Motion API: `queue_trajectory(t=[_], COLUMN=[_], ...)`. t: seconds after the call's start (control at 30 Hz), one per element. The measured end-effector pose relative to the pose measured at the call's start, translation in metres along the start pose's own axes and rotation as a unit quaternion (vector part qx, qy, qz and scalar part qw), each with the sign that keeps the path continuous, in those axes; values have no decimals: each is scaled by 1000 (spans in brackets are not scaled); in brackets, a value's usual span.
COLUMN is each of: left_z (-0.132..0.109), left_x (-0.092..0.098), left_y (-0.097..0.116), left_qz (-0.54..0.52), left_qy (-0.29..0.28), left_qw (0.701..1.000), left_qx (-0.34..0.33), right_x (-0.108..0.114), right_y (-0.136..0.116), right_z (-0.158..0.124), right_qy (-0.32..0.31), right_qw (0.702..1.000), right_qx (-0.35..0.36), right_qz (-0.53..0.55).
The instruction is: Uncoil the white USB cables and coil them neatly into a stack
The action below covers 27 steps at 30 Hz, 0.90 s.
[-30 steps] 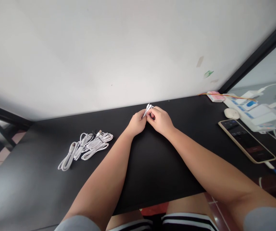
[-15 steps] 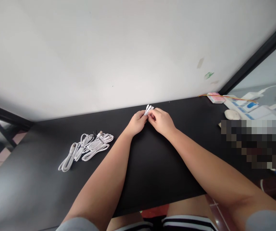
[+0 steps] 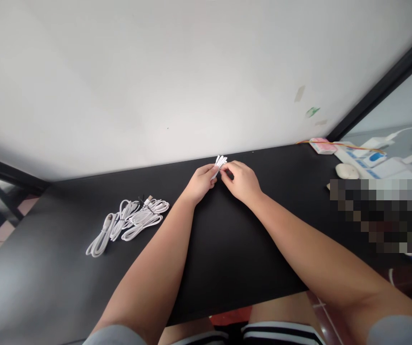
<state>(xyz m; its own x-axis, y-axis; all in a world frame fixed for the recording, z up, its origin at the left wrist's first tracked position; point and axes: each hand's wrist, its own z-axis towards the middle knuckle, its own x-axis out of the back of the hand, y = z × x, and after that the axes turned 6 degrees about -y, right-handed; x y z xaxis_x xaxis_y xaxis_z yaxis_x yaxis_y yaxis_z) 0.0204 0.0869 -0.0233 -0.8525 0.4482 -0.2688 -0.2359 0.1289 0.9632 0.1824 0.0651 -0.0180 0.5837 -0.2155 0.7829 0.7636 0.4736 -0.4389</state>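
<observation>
Both of my hands meet at the far middle of a black table [image 3: 227, 249], close to the white wall. My left hand [image 3: 200, 182] is closed around a folded white cable [image 3: 219, 163], whose looped end sticks up between the hands. My right hand [image 3: 241, 180] pinches the same cable bundle from the right with curled fingers. Most of the cable is hidden inside the two hands.
A pile of several coiled white cables [image 3: 129, 221] lies on the table to the left. At the right edge are a beige mouse [image 3: 346, 170], a pink box [image 3: 321, 145], a white power strip [image 3: 378, 160] with chargers, and a blurred-out patch.
The hands have stayed in place; the fingers have shifted slightly on the cable bundle, and its looped end has tilted a little to the left.
</observation>
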Motion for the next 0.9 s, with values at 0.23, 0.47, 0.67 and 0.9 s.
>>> queue_trajectory(t=[0.23, 0.47, 0.67, 0.9], left_z=[-3, -3, -1, 1], left_x=[6, 2, 1, 4], left_y=[4, 4, 1, -3], left_qz=[-97, -66, -15, -2], left_qy=[-16, -40, -25, -22], left_qw=[995, 997, 1000, 999], left_qx=[-10, 0, -5, -28], right_x=[-5, -12, -12, -11], right_y=[5, 6, 8, 7], right_z=[-1, -1, -1, 0], right_qy=[0, 2, 13, 7], right_qw=[994, 988, 986, 986], right_qx=[-21, -26, -25, -20], right_qz=[105, 152, 164, 167])
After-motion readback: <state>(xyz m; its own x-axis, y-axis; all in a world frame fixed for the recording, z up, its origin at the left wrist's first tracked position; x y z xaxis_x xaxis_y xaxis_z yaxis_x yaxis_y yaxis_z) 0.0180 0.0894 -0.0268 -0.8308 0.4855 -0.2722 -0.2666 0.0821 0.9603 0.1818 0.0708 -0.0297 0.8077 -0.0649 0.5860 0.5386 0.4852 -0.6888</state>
